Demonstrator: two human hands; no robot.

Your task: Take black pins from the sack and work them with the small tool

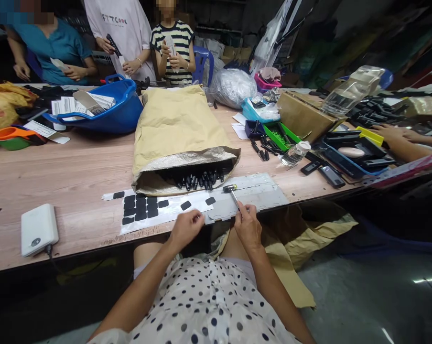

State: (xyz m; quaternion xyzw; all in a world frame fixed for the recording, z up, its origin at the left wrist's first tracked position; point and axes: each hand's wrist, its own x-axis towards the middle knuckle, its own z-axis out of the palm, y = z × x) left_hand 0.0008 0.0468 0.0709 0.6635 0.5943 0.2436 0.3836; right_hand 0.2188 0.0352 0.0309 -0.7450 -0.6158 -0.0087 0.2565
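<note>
My right hand (249, 225) is closed around the silver handle of a small hammer (233, 195). The hammer's dark head, yellowish at one end, rests over a grey flat board (266, 188) at the table's front edge. My left hand (187, 228) is closed in a pinch by the board's left end; whatever sits between its fingertips is too small to make out. Left of it lies a white sheet (169, 217) bearing several black rounded patches (140, 210). Behind the sheet, a large paper sack (180, 119) lies with its mouth toward me, showing many black pen-like parts (196, 181).
A white power bank (39, 229) with a cable lies at left. A blue basin (104, 117) holds white boxes. Trays, a clear bottle (295, 154) and black devices (331, 177) occupy the right. Several people work across the table; another person's arm (402, 143) reaches in at right.
</note>
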